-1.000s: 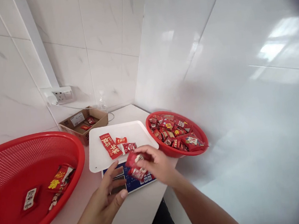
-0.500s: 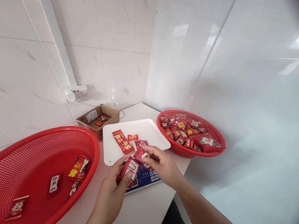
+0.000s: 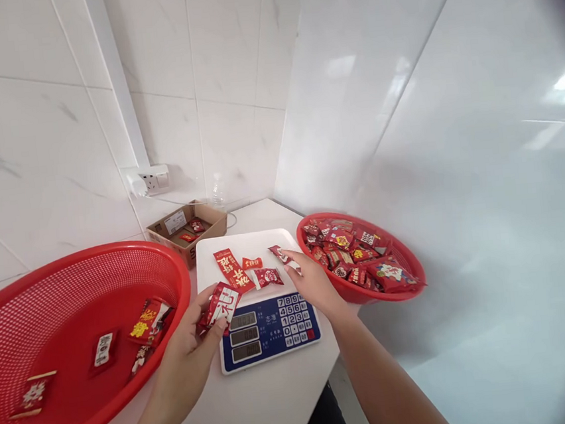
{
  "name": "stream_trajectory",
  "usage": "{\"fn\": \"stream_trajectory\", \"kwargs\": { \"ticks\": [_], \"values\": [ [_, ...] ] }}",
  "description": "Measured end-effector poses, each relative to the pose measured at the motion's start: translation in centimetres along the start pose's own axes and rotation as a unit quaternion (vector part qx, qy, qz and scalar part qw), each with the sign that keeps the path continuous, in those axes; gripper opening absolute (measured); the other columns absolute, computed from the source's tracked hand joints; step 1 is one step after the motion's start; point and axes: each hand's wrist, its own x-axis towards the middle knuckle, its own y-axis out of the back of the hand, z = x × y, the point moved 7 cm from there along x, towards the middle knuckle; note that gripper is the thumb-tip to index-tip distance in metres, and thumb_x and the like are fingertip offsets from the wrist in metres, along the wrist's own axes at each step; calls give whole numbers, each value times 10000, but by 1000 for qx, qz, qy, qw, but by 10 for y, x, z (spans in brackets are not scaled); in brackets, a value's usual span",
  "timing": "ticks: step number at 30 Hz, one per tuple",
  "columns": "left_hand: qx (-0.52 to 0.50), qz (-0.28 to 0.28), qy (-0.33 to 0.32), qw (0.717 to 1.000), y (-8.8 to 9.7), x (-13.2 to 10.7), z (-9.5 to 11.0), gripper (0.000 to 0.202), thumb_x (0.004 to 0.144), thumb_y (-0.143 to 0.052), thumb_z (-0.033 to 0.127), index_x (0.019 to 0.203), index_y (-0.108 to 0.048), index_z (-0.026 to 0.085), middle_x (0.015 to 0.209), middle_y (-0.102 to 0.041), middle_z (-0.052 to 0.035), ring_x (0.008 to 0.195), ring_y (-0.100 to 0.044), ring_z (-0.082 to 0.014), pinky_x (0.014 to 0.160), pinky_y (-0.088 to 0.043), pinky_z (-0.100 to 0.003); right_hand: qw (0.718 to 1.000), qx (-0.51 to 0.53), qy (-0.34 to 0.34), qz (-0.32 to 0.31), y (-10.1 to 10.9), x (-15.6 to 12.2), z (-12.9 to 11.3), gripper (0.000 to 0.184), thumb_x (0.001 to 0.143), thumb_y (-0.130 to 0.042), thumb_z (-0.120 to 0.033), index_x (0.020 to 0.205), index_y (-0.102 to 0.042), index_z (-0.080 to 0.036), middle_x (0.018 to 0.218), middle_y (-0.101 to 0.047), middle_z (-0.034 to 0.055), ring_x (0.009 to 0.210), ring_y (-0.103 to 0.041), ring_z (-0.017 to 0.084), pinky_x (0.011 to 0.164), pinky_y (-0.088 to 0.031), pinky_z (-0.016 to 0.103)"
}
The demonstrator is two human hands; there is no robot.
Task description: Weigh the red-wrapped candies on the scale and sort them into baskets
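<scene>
My left hand (image 3: pixel 192 344) is closed on red snack packets (image 3: pixel 225 304) with white lettering, held over the left front of a digital scale (image 3: pixel 272 363). Between the fingers of my right hand (image 3: pixel 312 281) is a small red-and-white snack packet (image 3: pixel 281 255), above the right side of the scale's white pan (image 3: pixel 206 249). Lying on the pan are a long red packet (image 3: pixel 231 269) with yellow characters, a small red packet (image 3: pixel 252 263) and a red-and-white wrapped snack (image 3: pixel 267 277). The scale's keypad and displays show in front of the pan.
At left stands a big red basket (image 3: pixel 91 257) with several packets in it. A smaller red basket (image 3: pixel 411 256) full of packets is at right, against the wall. Behind the scale are a cardboard box (image 3: pixel 170 239) and a clear bottle (image 3: pixel 217 190). A wall socket (image 3: pixel 154 180) has a plug in it.
My hands have moved apart: the right went up and right over the pan with one packet, the left drew back left with its packets. The scale's keypad and displays have come into view.
</scene>
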Motion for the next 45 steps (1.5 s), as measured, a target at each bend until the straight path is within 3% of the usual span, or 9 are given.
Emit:
{"fn": "stream_trajectory", "kwargs": {
  "ticks": [8, 13, 17, 22, 26, 32, 39, 42, 45],
  "values": [
    [-16, -1, 35, 999, 0, 0, -4, 648, 713, -668, 475, 1274, -478, 212, 1154, -646, -86, 1008, -638, -225, 884, -533, -361, 995, -34, -16, -88, -21, -2, 1, 426, 895, -486, -364, 1265, -593, -181, 1315, -587, 113, 1243, -510, 235, 1070, -379, 410],
    [-14, -10, 32, 999, 0, 0, -3, 607, 730, -655, 477, 1257, -490, 226, 1177, -631, -82, 1034, -616, -224, 899, -519, -354, 994, -27, 46, -93, -33, 2, -25, 385, 909, -483, -344, 1229, -630, -190, 1312, -591, 107, 1290, -462, 242, 1102, -333, 429],
    [-6, -13, 21, 1000, 1, 1, -1, 589, 726, -658, 477, 1235, -498, 229, 1158, -635, -80, 1019, -612, -221, 911, -506, -361, 979, -58, 97, -167, -57, 10, -40, 376, 926, -460, -386, 1236, -629, -259, 1400, -524, 46, 1386, -324, 288, 1141, -223, 515],
    [-8, -5, 33, 999, 5, 0, -3, 603, 721, -660, 486, 1239, -469, 242, 1141, -631, -72, 1022, -609, -216, 887, -509, -351, 981, -104, 51, -157, -63, 27, -30, 367, 909, -501, -349, 1236, -628, -242, 1451, -462, 77, 1393, -295, 341, 1123, -185, 585],
    [-6, -12, 24, 1000, 3, 2, -6, 436, 719, -666, 455, 1061, -514, 232, 1044, -651, -51, 993, -607, -207, 862, -502, -326, 991, 37, 83, -93, -38, 8, -54, 372, 918, -484, -393, 1219, -631, -232, 1350, -566, 100, 1330, -412, 271, 1110, -274, 518],
    [17, -99, 11, 995, -12, 2, -14, 279, 786, -617, 400, 997, -565, 225, 1001, -644, -37, 954, -597, -198, 844, -485, -320, 933, 244, 79, -253, -35, -48, -99, 373, 866, -581, -398, 1209, -624, -258, 1182, -663, 50, 1038, -613, 193, 906, -473, 333],
    [-44, -100, 37, 993, -12, -4, -14, 359, 749, -655, 417, 1041, -533, 248, 821, -587, 19, 728, -579, -144, 596, -491, -245, 875, 381, -30, -297, -50, -57, -87, 351, 788, -664, -376, 1102, -619, -227, 911, -658, 7, 757, -603, 131, 695, -493, 265],
    [-12, -53, 38, 998, -4, -2, -15, 489, 736, -653, 441, 1157, -501, 244, 911, -593, -12, 761, -586, -152, 665, -523, -284, 900, 349, -20, -260, -46, -49, -83, 285, 829, -599, -355, 1090, -605, -241, 906, -660, 3, 774, -609, 137, 707, -493, 273],
    [43, 8, 11, 999, 8, 2, -11, 563, 747, -629, 458, 1246, -470, 249, 1170, -572, -76, 952, -599, -194, 849, -517, -367, 961, 246, -7, -127, -29, -23, -73, 197, 853, -532, -309, 1018, -619, -243, 993, -673, 18, 887, -622, 168, 814, -485, 318]
  ]
}}
